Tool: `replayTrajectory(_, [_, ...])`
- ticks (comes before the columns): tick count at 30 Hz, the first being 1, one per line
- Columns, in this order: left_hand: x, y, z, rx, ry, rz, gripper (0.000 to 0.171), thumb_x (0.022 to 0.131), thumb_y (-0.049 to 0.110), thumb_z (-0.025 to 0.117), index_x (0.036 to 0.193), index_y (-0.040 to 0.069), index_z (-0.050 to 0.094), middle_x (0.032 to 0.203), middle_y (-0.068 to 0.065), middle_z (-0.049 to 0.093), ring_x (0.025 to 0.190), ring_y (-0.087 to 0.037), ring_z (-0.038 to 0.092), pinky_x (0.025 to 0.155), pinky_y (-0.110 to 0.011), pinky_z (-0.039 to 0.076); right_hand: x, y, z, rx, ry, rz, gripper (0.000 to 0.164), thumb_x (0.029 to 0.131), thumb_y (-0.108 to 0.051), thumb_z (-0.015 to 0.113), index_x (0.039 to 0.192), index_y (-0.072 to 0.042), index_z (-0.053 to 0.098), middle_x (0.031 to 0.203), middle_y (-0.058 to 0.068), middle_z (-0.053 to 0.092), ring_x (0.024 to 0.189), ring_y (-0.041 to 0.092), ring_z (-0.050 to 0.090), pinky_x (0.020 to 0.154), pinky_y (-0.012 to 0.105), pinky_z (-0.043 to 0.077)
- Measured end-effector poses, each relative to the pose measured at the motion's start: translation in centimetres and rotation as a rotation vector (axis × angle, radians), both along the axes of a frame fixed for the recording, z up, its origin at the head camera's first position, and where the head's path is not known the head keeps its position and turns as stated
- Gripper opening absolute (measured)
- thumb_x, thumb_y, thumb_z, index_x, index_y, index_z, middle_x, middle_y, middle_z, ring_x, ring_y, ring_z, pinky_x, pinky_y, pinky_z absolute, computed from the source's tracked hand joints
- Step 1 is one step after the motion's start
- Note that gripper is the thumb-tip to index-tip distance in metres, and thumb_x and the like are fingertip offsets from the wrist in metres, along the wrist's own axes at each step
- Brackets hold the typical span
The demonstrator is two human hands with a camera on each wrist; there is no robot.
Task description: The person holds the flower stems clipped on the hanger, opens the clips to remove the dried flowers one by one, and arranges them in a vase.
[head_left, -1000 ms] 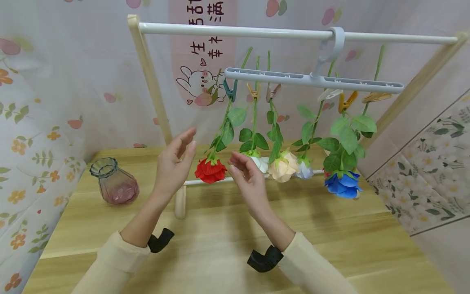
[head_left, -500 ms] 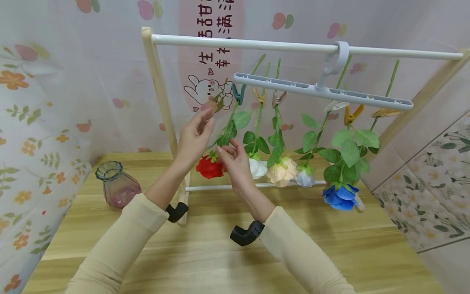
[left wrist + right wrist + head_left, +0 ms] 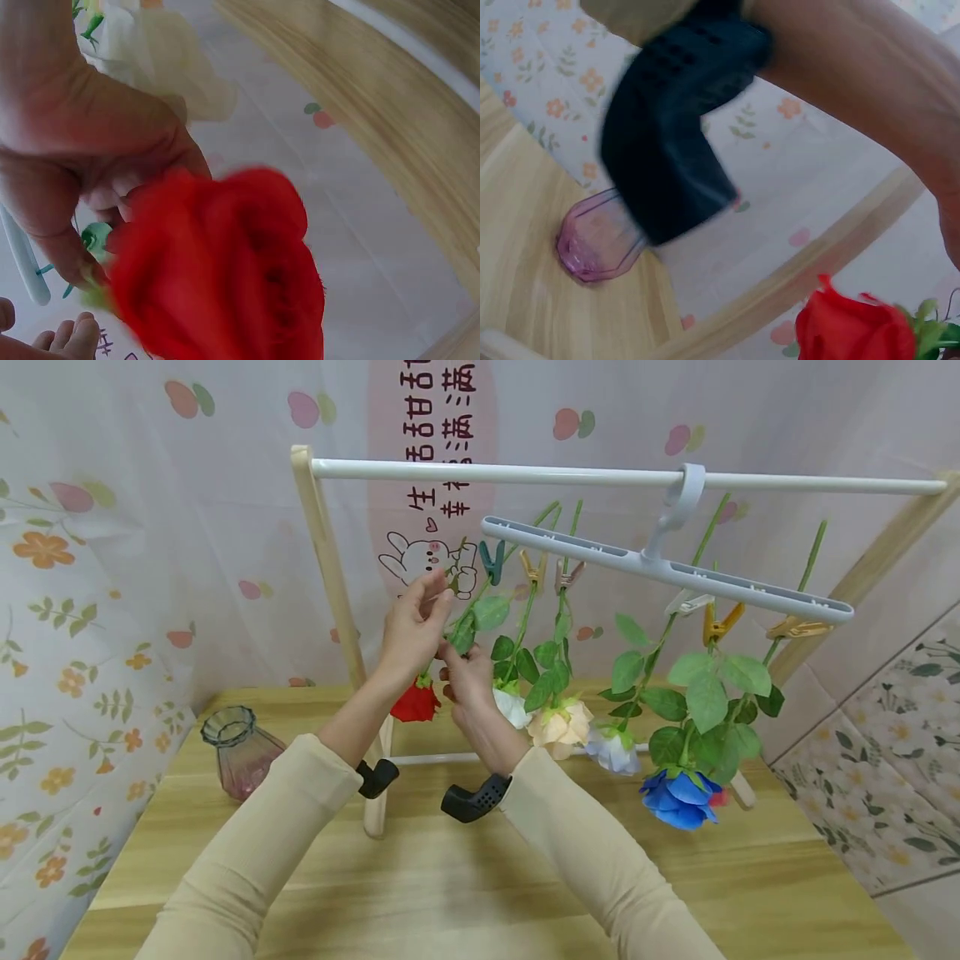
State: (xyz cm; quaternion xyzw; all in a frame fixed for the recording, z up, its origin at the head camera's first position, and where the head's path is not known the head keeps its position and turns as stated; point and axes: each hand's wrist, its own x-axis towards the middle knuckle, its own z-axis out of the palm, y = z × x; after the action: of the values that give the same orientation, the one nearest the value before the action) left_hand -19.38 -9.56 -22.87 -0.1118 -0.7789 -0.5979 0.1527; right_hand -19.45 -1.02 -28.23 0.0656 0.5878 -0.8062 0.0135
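Note:
A red rose (image 3: 415, 702) hangs upside down at the left end of a grey clip hanger (image 3: 727, 582), near a teal clip (image 3: 492, 562). My right hand (image 3: 474, 681) pinches its stem just above the bloom; the left wrist view shows the thumb and finger meeting beside the red petals (image 3: 240, 262). My left hand (image 3: 414, 631) is raised left of the leaves, fingers loosely bent, below and apart from the teal clip. Whether it touches a leaf is hidden. In the right wrist view the red bloom (image 3: 855, 330) sits at the bottom edge.
White (image 3: 512, 705), peach (image 3: 562, 725), pale lilac (image 3: 613, 750) and blue (image 3: 681, 799) roses hang from other clips to the right. The hanger hooks over a white rail (image 3: 480, 471) on a wooden-legged rack. A pink-tinted glass vase (image 3: 243, 752) stands at the left.
Both hands have moved up toward the rose's stem, and the right hand has taken hold of it. The red bloom has shifted left, the hanger slants more steeply, and the other roses sway.

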Motion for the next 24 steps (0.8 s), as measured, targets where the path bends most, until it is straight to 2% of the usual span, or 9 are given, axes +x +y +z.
replayTrajectory(3, [-0.2,0.4,0.4,-0.027,0.013,0.008,0.044,0.098,0.021,0.050,0.140,0.010,0.044,0.137,-0.006,0.052,0.122,-0.018,0.052,0.101,-0.032,0.042,0.6,0.2,-0.2,0.012,0.029,0.015,0.007,0.092,-0.017,0.058,0.095,-0.011,0.056,0.077,-0.003,0.054,0.054,0.008,0.043,0.048,0.020,0.027])
replayTrajectory(8, [-1.0,1.2,1.3,-0.105,0.009,0.034,0.045,0.096,0.024,0.054,0.137,0.007,0.047,0.135,-0.010,0.053,0.119,-0.022,0.055,0.100,-0.033,0.043,2.2,1.0,-1.0,0.061,0.111,0.038,0.014,0.094,-0.017,0.057,0.105,-0.009,0.058,0.079,-0.003,0.053,0.057,0.008,0.045,0.052,0.021,0.033])
replayTrajectory(10, [-1.3,1.6,1.6,-0.158,-0.010,0.059,0.045,0.094,0.027,0.057,0.134,0.007,0.050,0.132,-0.010,0.056,0.115,-0.022,0.057,0.098,-0.034,0.045,2.9,1.4,-1.4,0.084,0.148,0.052,0.013,0.093,-0.015,0.057,0.104,-0.008,0.058,0.077,-0.002,0.053,0.056,0.008,0.046,0.053,0.021,0.035])
replayTrajectory(13, [-1.7,2.4,1.8,-0.246,-0.046,0.121,0.047,0.091,0.036,0.061,0.128,0.009,0.053,0.123,-0.007,0.060,0.105,-0.021,0.059,0.088,-0.035,0.047,3.9,1.9,-2.1,0.124,0.216,0.070,0.005,0.092,-0.012,0.057,0.095,-0.007,0.056,0.069,0.000,0.051,0.055,0.009,0.046,0.052,0.021,0.036])
replayTrajectory(17, [-1.7,3.4,1.9,-0.324,-0.070,0.222,0.050,0.086,0.046,0.064,0.118,0.010,0.053,0.108,-0.004,0.059,0.091,-0.019,0.054,0.071,-0.032,0.042,4.8,2.7,-2.9,0.196,0.314,0.078,0.006,0.092,-0.009,0.057,0.092,-0.003,0.057,0.062,0.002,0.049,0.053,0.009,0.047,0.049,0.020,0.036])
replayTrajectory(21, [-1.6,4.1,1.7,-0.356,-0.049,0.296,0.048,0.084,0.048,0.065,0.111,0.010,0.053,0.098,-0.003,0.058,0.081,-0.018,0.051,0.062,-0.028,0.037,5.4,3.6,-3.6,0.243,0.367,0.089,0.012,0.092,-0.007,0.057,0.100,0.002,0.059,0.064,0.011,0.051,0.053,0.010,0.048,0.048,0.020,0.039])
replayTrajectory(24, [-1.5,4.5,1.4,-0.377,-0.008,0.325,0.044,0.084,0.047,0.066,0.105,0.010,0.053,0.091,-0.002,0.058,0.075,-0.018,0.051,0.057,-0.028,0.035,5.7,4.2,-3.9,0.256,0.382,0.088,0.016,0.092,-0.007,0.058,0.103,0.004,0.059,0.065,0.011,0.052,0.054,0.010,0.049,0.049,0.019,0.040])
